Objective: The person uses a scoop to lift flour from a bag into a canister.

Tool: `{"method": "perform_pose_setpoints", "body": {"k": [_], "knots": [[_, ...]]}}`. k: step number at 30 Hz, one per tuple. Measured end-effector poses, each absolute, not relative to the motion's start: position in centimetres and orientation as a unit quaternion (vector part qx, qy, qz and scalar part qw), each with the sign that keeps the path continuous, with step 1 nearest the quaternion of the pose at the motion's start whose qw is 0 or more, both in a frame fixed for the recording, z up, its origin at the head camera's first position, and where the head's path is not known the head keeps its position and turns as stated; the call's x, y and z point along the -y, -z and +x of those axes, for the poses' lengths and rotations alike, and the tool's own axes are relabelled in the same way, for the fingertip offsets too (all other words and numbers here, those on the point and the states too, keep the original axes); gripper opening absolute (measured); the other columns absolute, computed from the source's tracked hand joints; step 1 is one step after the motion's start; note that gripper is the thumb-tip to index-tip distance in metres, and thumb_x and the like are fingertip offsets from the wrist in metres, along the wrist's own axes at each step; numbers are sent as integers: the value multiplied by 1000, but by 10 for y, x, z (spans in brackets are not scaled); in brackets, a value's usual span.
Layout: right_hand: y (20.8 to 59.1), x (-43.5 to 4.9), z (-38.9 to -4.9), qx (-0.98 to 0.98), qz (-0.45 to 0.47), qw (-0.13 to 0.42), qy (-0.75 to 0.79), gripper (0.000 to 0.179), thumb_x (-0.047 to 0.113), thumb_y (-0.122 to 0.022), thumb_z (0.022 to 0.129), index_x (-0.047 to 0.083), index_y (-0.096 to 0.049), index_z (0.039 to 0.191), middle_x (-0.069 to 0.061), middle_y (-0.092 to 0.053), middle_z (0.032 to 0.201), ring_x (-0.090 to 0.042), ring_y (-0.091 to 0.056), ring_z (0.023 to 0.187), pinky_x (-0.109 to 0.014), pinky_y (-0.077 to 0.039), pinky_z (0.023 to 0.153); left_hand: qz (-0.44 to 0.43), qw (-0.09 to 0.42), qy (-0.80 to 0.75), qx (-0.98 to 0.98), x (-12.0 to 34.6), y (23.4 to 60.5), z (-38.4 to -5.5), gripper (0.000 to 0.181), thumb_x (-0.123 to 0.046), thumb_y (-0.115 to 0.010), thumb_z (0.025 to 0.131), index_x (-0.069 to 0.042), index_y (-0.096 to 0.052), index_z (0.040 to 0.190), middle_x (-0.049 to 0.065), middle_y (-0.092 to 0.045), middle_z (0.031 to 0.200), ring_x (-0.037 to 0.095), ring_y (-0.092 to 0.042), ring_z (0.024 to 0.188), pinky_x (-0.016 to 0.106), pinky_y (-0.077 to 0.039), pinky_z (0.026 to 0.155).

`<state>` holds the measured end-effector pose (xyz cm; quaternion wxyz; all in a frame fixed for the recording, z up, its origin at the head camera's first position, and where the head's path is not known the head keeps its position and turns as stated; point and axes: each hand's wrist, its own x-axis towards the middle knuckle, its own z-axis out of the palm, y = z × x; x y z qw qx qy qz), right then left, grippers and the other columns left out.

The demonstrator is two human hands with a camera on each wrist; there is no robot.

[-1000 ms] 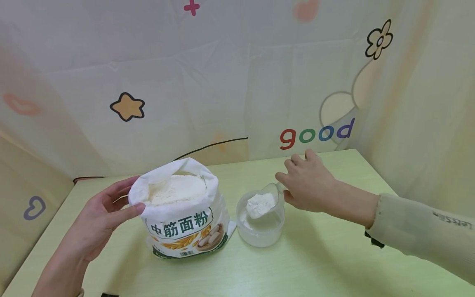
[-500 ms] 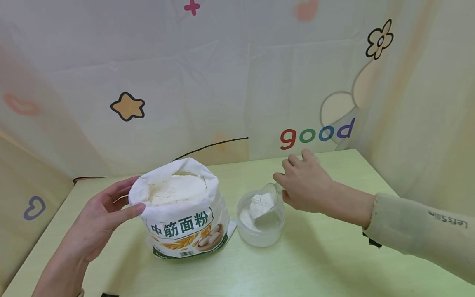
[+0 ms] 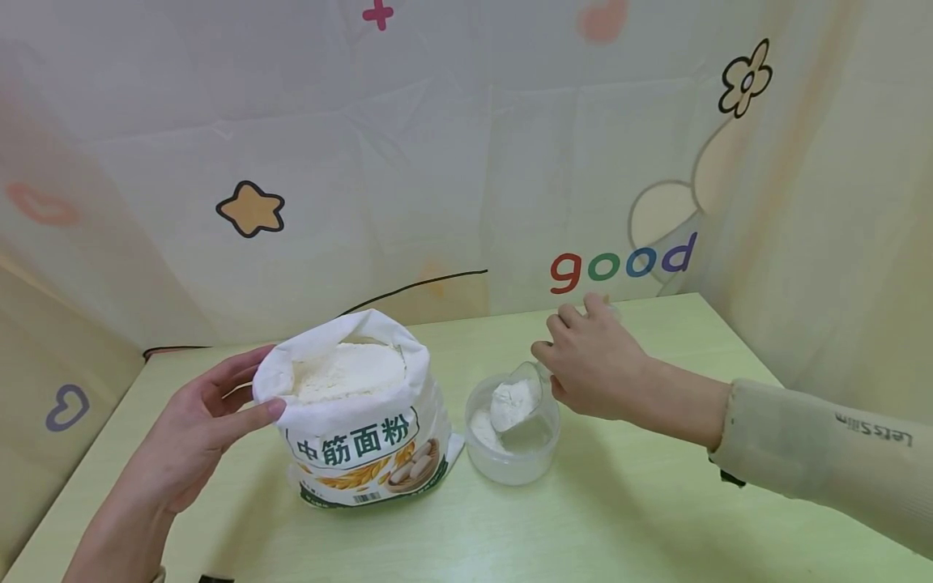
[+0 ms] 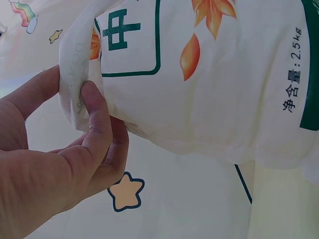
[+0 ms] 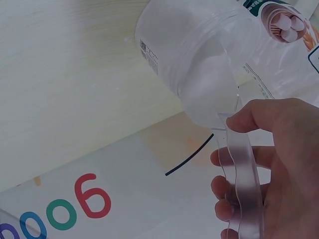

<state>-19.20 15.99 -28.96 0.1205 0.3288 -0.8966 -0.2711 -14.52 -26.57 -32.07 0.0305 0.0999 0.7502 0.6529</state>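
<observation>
Left fingers (image 3: 236, 368) bent, right fingers (image 5: 219, 187) curled

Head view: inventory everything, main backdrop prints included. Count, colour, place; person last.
Table: 1, pale yellow-green, lower half
Flour bag: 1, mostly white, on table, left of centre
Tub: 1, translucent, on table, right of bag
Scoop: 1, clear, at tub's mouth
Flour: 3 lots, white, in bag, tub and scoop
Backdrop: 1, off-white, behind and beside table
Star: 1, orange, backdrop left
"good" lettering: 1 word, multicoloured, backdrop right
Flower: 1, cream, backdrop right
Plus sign: 1, pink, backdrop top
Hearts: 3, two pink, one purple, backdrop
Dark pieces: 2, black, lower left and lower right
Left hand: 1, bare, pinching bag rim
Right hand: 1, bare, gripping scoop handle
Sleeves: 2, pale, at wrists; left barely visible
</observation>
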Motion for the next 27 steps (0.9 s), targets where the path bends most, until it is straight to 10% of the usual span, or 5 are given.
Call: {"method": "perform_pose_setpoints", "body": {"k": [27], "knots": [[286, -154, -190, 871, 347, 144, 316, 34, 42, -78, 87, 16, -72, 108, -10, -64, 96, -30, -58, 94, -46, -46, 85, 108, 29, -655, -747, 266, 322, -145, 60, 2, -69, 97, -6, -45, 152, 4, -51, 141, 14, -60, 118, 21, -51, 93]]}}
